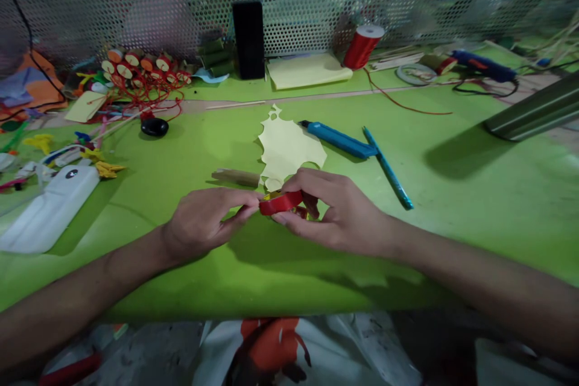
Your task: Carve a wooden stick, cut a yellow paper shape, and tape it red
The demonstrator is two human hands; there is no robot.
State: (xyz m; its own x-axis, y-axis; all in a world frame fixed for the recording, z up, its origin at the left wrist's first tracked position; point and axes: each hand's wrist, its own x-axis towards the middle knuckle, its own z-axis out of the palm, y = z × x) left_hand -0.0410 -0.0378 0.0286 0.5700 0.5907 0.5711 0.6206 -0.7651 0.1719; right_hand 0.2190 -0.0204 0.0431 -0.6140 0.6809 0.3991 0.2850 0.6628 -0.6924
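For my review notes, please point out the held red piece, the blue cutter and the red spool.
Red piece [280, 202], head view: its red outer side.
Blue cutter [340, 140], head view: middle of the handle.
Red spool [362, 50], head view: the wound red cord.

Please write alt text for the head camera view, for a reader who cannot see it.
A person's right hand holds a small red object over a green table, the left hand touching it. Beyond lie cut yellow paper, a blue cutter and a pen, with a red spool farther back.
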